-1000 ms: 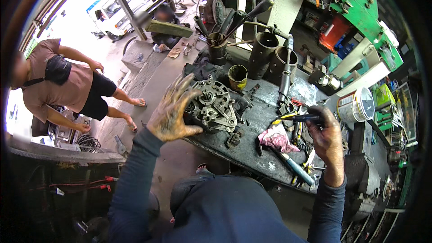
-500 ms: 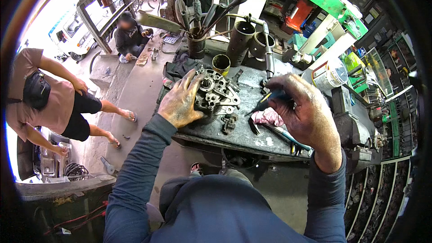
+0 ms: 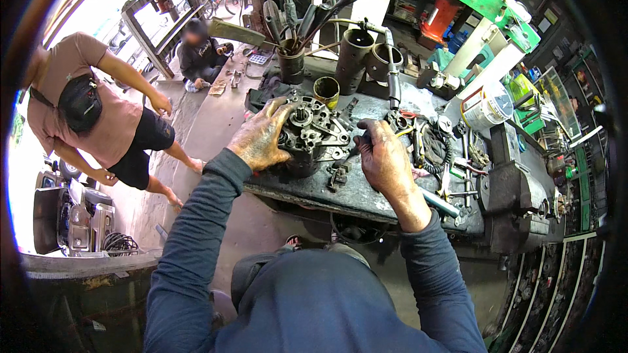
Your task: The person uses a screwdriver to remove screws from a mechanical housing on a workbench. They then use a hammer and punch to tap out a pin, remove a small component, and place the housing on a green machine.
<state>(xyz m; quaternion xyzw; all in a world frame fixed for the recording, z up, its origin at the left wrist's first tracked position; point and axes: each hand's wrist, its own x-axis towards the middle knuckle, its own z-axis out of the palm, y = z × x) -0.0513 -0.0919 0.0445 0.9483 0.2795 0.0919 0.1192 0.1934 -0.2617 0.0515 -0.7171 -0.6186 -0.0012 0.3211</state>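
Observation:
A round, greasy metal housing (image 3: pixel 316 132) with a splined shaft at its centre stands on the dark workbench (image 3: pixel 376 191). My left hand (image 3: pixel 260 137) is wrapped round its left side, thumb in front and fingers over the far rim. Just to the right of the housing, my right hand (image 3: pixel 387 162) is closed on a tool with a black and yellow handle (image 3: pixel 404 132). The tool's tip and kind are mostly hidden by my fingers. A small dark metal piece (image 3: pixel 337 176) lies on the bench in front of the housing.
Behind the housing stand a small tin (image 3: pixel 326 91), a can of tools (image 3: pixel 292 65) and tall dark cylinders (image 3: pixel 354 59). Hand tools and a coiled cable (image 3: pixel 447 151) lie right, beside a vise (image 3: pixel 523 202). A person (image 3: pixel 98 111) walks at left; another person (image 3: pixel 201 52) crouches farther back.
My right hand has moved left and away from me, bringing the tool to the housing's right side. My left hand keeps its hold. The person at left has shifted position.

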